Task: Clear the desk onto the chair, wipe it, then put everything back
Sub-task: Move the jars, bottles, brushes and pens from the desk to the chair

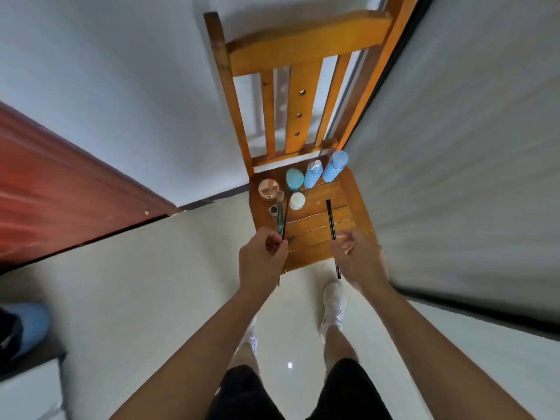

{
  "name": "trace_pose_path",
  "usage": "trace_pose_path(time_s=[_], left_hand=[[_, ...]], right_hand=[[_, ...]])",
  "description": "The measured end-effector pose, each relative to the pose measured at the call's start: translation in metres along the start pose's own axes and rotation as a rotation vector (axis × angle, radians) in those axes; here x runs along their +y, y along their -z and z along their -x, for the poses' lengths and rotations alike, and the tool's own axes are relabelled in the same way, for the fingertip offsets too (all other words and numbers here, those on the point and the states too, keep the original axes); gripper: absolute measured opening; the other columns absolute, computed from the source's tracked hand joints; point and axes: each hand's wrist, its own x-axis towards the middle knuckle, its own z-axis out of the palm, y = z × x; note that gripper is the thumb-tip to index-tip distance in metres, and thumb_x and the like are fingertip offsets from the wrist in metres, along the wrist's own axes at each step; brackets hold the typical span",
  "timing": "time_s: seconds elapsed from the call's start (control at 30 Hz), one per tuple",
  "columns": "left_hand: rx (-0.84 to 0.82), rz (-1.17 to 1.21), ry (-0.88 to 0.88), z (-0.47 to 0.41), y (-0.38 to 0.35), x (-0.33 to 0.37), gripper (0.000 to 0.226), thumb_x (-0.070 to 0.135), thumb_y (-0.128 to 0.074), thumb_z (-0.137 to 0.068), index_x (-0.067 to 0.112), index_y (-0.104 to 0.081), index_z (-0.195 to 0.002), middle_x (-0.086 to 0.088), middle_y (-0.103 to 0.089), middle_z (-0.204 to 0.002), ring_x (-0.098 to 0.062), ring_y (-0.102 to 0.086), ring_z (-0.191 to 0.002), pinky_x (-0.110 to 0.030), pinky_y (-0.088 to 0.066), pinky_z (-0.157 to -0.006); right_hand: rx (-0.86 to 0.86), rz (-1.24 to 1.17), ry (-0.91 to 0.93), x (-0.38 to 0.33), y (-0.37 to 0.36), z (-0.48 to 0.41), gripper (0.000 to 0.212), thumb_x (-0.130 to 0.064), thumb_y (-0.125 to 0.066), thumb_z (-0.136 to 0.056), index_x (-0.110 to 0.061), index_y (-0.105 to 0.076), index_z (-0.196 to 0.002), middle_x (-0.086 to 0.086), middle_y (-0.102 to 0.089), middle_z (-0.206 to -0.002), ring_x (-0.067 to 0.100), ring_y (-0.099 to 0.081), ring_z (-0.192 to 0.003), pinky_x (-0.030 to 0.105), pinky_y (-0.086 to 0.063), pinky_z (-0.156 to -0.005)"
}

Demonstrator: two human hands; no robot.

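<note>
Both hands reach over the front of a wooden chair (315,234) seat: the left hand (263,256) pinches two slim brushes (280,215), and the right hand (359,259) curls round a black pencil (330,218). Each tool's long axis runs front to back, with the brush bristles pointing toward the chair back and the small jars (297,200) and blue bottles (335,166) there. Handling them well likely means keeping them flat across the slats, well in from the front edge and clear of the jars.
</note>
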Motion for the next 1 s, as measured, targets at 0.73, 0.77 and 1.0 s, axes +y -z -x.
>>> trace_pose_path(time_s=[0.73, 0.77, 1.0], left_hand=[[0.170, -0.071, 0.301, -0.136, -0.226, -0.160, 0.025, 0.035, -0.066, -0.094, 0.024, -0.060, -0.115, 0.007, -0.060, -0.121, -0.007, -0.057, -0.098, -0.006, -0.041, -0.077], [0.185, -0.089, 0.285, -0.131, -0.221, -0.157, 0.026, 0.036, -0.064, -0.095, 0.023, -0.060, -0.117, 0.006, -0.059, -0.126, -0.006, -0.056, -0.102, -0.008, -0.043, -0.079], [0.269, -0.243, 0.064, -0.093, -0.158, -0.085, 0.050, 0.040, -0.046, -0.103, 0.021, -0.040, -0.148, -0.002, -0.033, -0.160, -0.022, -0.035, -0.144, -0.046, -0.035, -0.115]], right_hand=[[-0.141, 0.164, 0.084, 0.141, -0.161, -0.245, 0.042, -0.052, -0.058, -0.096, -0.032, -0.053, -0.133, -0.013, -0.062, -0.113, 0.007, -0.056, -0.097, 0.022, -0.046, -0.071], [-0.145, 0.170, 0.091, 0.141, -0.155, -0.239, 0.042, -0.051, -0.057, -0.097, -0.032, -0.053, -0.134, -0.011, -0.062, -0.118, 0.008, -0.057, -0.099, 0.025, -0.050, -0.074], [-0.049, 0.032, 0.195, 0.093, -0.076, -0.192, 0.039, -0.050, -0.053, -0.099, -0.031, -0.053, -0.133, -0.010, -0.063, -0.125, 0.008, -0.062, -0.097, 0.028, -0.055, -0.076]])
